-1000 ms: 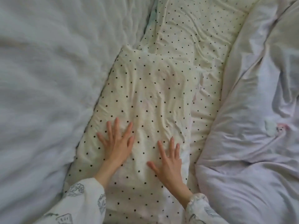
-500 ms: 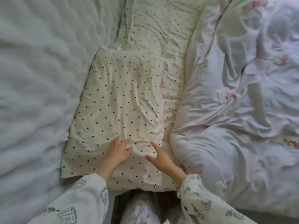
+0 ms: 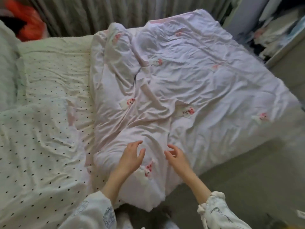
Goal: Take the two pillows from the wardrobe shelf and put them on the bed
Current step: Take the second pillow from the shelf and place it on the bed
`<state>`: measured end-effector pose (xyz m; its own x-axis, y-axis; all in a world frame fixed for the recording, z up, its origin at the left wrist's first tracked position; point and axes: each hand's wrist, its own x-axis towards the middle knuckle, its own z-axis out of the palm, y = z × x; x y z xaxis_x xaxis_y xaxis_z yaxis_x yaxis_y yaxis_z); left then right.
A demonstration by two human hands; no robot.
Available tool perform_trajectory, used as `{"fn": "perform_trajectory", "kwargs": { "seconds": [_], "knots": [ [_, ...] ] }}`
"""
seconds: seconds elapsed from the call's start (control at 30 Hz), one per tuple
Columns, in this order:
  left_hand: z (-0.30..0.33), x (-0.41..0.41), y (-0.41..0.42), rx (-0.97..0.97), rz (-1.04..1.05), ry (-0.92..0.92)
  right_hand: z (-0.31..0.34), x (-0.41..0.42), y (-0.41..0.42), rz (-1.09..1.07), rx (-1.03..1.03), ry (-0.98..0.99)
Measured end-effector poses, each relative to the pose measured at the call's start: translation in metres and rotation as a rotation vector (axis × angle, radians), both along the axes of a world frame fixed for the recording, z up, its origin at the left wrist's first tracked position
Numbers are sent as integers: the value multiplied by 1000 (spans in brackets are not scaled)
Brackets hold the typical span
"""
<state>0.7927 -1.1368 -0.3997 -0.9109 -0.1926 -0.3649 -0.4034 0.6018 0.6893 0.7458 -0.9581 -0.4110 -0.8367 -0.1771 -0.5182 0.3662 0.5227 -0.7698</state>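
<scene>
The 2 polka-dot pillows (image 3: pixel 41 129) are laid at the bed's (image 3: pixel 280 129) left end. Left hand (image 3: pixel 132 156) and right hand (image 3: pixel 177 157), fingers apart, grip nothing, apparently hovering above the quilt (image 3: pixel 198 80).

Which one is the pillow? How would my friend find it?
Start at the big bed and look at its left end, beside the pale pink quilt with flower patches. The near pillow lies flat there, by the person's left sleeve. It is cream with small black dots, not flowers.
</scene>
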Motion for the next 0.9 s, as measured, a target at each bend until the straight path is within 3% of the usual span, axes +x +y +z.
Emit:
{"fn": "perform_trajectory", "kwargs": {
  "seconds": [0.1,0.33,0.63,0.9],
  "knots": [
    [25,-56,74,-61,-230,81,18,-22,89,-129,-14,38],
    [89,-160,249,-106,-508,309,79,-71,273,-459,-9,248],
    [86,-263,429,-119,-875,298,108,-110,449,-838,-54,396],
    [101,-426,581,-47,-925,399,125,-234,605,-962,16,458]
  ]
}}
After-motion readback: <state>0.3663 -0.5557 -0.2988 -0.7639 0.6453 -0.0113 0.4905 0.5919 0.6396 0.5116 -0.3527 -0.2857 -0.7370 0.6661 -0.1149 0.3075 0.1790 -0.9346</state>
